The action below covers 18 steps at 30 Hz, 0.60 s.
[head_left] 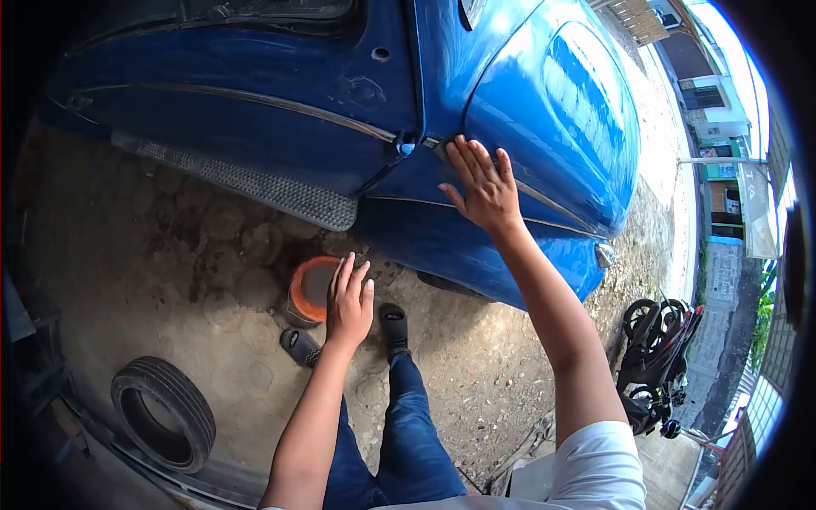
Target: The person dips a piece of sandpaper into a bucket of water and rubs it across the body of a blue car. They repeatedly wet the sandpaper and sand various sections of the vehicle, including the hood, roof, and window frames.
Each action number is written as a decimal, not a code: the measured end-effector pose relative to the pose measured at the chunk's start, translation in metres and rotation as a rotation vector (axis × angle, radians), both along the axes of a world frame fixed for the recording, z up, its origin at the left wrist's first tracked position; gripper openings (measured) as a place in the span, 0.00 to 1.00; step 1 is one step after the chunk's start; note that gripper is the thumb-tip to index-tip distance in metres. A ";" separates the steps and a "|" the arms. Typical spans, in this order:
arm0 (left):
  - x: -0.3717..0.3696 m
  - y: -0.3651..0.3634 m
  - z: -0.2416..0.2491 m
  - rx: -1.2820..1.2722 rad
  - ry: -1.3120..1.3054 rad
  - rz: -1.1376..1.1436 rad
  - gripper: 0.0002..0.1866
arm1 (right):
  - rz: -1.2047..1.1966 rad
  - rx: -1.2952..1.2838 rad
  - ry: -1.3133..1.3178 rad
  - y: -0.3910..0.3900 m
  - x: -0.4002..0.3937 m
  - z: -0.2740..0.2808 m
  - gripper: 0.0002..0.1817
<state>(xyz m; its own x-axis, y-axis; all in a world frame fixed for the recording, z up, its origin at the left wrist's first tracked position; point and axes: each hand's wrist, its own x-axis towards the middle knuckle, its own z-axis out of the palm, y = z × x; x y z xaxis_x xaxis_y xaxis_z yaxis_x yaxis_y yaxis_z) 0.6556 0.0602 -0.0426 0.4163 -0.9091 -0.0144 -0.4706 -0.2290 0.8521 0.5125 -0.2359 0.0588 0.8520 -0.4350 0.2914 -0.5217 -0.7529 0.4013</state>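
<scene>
My right hand (pixel 484 183) lies flat against the side of a blue car (pixel 535 119), fingers stretched and thumb apart. A small dark patch (pixel 440 151) shows at the fingertips; I cannot tell what it is. The hand covers part of the thin metal trim strip (pixel 552 206), close to the door edge. Lower down, my left hand (pixel 348 299) hangs in the air with its fingers extended and nothing in it. In this view it overlaps the right rim of an orange bucket (pixel 297 297), which holds greyish liquid and stands on the ground.
A ribbed running board (pixel 289 197) juts out below the car door. A loose tire (pixel 161 412) lies at the lower left. On the right stands a motorcycle (pixel 659 357). My feet, in dark sandals (pixel 393 325), are beside the bucket on dirt ground.
</scene>
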 end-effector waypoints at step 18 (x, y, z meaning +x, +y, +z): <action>-0.145 -0.090 -0.040 -0.079 0.236 0.220 0.19 | -0.063 0.116 -0.037 -0.045 -0.201 -0.056 0.43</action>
<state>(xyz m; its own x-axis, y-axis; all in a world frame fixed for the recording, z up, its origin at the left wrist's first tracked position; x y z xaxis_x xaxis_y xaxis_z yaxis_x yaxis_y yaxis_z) 0.5106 -0.0297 -0.0825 0.5965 -0.7998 -0.0670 -0.2048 -0.2323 0.9508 0.3117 -0.2809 0.0024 0.8113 -0.5202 0.2667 -0.5824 -0.7583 0.2928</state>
